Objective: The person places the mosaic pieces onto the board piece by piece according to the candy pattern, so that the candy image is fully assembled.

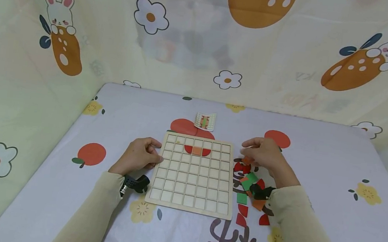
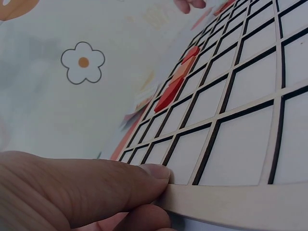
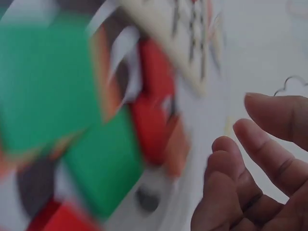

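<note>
A wooden grid board [image 1: 191, 178] lies flat in the middle of the table. In its second row from the back sit two red rounded pieces [image 1: 206, 152] with an orange square [image 1: 197, 150] between them. My left hand [image 1: 138, 154] holds the board's left edge, thumb [image 2: 156, 172] on the rim and fingers curled lower down. Right of the board, my right hand [image 1: 263, 155] hovers over the far end of a pile of coloured pieces, near an orange piece [image 1: 247, 160]. In the right wrist view its thumb and fingers are parted, with nothing between them.
The pile includes green squares [image 1: 241, 198] and red quarter-round pieces [image 1: 242, 210], reaching along the board's right side. Behind the board stands a small curled pattern card [image 1: 205, 121]. A printed cloth [image 1: 116, 108] covers the table, and curtains [image 1: 188, 48] hang around it.
</note>
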A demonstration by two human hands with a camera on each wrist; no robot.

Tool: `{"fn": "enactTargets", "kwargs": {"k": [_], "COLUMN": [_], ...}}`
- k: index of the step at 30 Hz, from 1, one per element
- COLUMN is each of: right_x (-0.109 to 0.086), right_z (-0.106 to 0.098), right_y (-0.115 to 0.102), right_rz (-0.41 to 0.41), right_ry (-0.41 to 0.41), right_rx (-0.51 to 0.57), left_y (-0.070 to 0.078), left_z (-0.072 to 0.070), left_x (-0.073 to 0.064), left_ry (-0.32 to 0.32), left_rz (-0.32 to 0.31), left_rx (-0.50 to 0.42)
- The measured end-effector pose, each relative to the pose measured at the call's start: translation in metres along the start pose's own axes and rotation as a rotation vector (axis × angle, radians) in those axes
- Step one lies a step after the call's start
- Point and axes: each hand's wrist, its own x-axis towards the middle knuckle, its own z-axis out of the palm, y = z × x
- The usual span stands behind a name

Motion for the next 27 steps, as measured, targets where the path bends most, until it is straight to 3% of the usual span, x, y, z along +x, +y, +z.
{"fn": "enactTargets", "kwargs": {"k": [5,12,27], "right_x": [-0.001,-0.003,-0.006], "right_z": [-0.002,0.008,0.02], "right_y": [0.012,0.012,0.007], "right_rz": [0.03,0.051,0.062], "right_ry": [-0.03,-0.068,-0.039], "right_rx": [-0.088,-0.2,-0.246], "left_y": [-0.001,-0.002,-0.002], "left_z": [0.0,0.0,0.0], "left_x": [0.0,0.001,0.002], "left_ry": [-0.002,0.001,0.001], "left_rz": [-0.002,-0.002,-0.002], "left_rx": [-0.009,-0.014,-0.002]}}
